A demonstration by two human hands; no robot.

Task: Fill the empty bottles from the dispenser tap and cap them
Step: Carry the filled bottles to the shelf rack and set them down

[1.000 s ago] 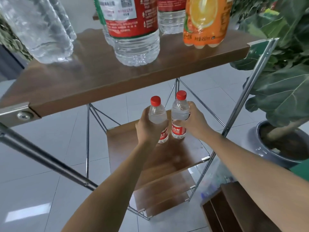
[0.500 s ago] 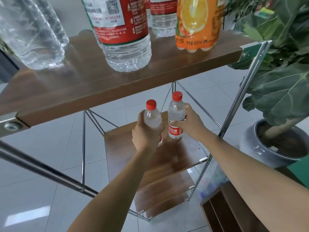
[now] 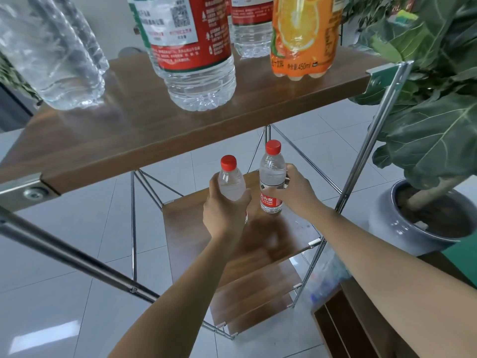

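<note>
Left hand [image 3: 225,210] wrapped mid-body of left small bottle [image 3: 230,183]; right hand [image 3: 294,192] gripped right small bottle [image 3: 271,182] at label, base near lower wooden shelf [image 3: 185,228]. Both capped red, thin clear ribbed plastic. I judged them light, crushable, a bit slick; mid-body hold best, gentle squeeze. Couldn't tell fill level.

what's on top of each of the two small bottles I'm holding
Each small bottle has a red cap on: the bottle in the left hand at, the one in the right hand at. The left hand covers that bottle's lower half, hiding most of its label.
</note>
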